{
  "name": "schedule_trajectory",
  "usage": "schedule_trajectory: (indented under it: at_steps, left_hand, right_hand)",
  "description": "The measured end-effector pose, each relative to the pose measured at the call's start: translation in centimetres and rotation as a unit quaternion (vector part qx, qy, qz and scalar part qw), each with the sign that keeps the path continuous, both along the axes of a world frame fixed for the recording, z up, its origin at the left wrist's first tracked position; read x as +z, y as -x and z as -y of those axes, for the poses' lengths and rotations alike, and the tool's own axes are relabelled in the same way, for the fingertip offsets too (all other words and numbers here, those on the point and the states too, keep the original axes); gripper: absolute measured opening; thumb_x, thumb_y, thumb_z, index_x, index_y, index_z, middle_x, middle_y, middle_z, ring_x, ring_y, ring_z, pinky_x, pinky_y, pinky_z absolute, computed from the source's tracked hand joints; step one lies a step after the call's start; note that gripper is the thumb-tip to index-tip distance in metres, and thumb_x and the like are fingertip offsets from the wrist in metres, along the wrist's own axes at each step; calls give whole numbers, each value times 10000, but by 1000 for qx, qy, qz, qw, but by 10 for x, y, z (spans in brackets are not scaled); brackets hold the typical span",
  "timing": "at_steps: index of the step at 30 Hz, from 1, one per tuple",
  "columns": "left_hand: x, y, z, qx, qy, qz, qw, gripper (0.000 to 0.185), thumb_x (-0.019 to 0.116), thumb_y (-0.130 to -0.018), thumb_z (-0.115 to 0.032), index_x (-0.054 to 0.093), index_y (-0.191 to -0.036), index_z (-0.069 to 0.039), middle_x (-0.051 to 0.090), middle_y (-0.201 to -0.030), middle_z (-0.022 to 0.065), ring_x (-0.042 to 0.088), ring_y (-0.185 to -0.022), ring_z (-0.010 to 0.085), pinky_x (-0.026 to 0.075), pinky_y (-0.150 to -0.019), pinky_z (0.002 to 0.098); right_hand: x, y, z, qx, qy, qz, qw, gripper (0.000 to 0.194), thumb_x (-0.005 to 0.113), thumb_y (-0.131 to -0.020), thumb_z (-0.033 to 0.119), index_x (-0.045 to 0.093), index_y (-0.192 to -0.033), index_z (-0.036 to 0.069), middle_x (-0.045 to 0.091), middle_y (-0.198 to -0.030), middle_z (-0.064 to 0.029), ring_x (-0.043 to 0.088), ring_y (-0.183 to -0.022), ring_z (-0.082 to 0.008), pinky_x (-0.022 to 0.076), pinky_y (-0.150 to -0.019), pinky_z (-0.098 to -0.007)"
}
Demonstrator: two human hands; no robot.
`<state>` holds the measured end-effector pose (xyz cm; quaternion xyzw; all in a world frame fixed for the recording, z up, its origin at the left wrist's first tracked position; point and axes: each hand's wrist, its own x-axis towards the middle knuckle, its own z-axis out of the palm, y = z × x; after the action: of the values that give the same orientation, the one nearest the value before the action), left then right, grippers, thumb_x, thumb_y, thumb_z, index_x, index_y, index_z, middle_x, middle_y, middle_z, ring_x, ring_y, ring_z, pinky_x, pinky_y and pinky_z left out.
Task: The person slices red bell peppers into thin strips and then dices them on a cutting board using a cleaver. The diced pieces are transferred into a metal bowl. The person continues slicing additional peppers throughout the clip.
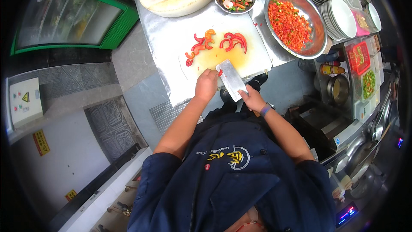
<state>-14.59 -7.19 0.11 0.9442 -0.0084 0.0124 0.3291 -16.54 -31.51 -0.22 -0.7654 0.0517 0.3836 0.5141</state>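
My right hand (256, 99) grips the handle of a cleaver (232, 80), whose broad steel blade points away from me over the near edge of a white cutting board (262, 51). Against the blade's far left edge are the curled fingers of my left hand (207, 83). A small red pepper scrap (220, 72) shows at those fingertips; whether they pinch it is unclear. Farther up the wet board lie red pepper strips (234, 41) in a loose cluster, with more red and orange pepper pieces (201, 45) to their left.
Beyond the board are a round chopping block (180, 6) bearing plastic tubs and a small steel bowl (219, 1) of peppers and garlic. A large steel bowl (318, 43) holds chopped red pepper. Stacked plates (344, 17) stand at right. A green-framed display fridge (120, 25) is at left.
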Motion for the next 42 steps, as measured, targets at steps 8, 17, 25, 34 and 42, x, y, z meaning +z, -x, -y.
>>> schedule_trajectory:
  at_steps: [8, 17, 25, 34, 42]
  left_hand:
    - [-3, -3, -12, -75, -30, 110, 991, 144, 683, -893, -6, 762, -1012, -18, 729, -1024, 150, 690, -966, 354, 566, -864, 434]
    - [-8, -2, 3, -19, -21, 78, 997, 113, 679, -876, -37, 739, -970, -19, 703, -997, 143, 659, -954, 367, 547, -874, 449]
    - [-1, -5, -6, -62, -7, 76, 995, 148, 645, -860, -3, 746, -968, -9, 712, -977, 158, 679, -921, 373, 564, -847, 449]
    - [-1, -5, -2, -42, -16, 54, 998, 116, 636, -912, -30, 739, -953, 3, 710, -965, 166, 683, -911, 376, 566, -838, 453]
    - [-9, -5, 1, -18, -9, 42, 999, 106, 648, -937, -54, 736, -963, -1, 704, -955, 178, 679, -902, 382, 564, -838, 458]
  right_hand:
    - [-6, -11, 1, 3, 8, 6, 1000, 333, 605, -1057, 334, 600, -1190, 28, 629, -669, -111, 562, -438, -195, 439, -433, -360]
    - [8, -10, 13, 15, 13, -5, 1000, 346, 587, -1068, 354, 590, -1219, 43, 589, -642, -80, 514, -408, -169, 422, -420, -347]
    - [1, -15, 2, 15, 11, 20, 1000, 309, 570, -1081, 341, 572, -1199, 55, 561, -616, -58, 489, -391, -156, 395, -390, -335]
    - [-3, -7, -2, 10, 33, 39, 999, 360, 604, -1053, 348, 572, -1077, -10, 662, -699, -184, 630, -489, -289, 493, -501, -411]
    - [-6, -3, -9, 21, 37, 75, 996, 330, 588, -1065, 341, 561, -1113, 15, 644, -713, -145, 599, -488, -246, 468, -480, -387]
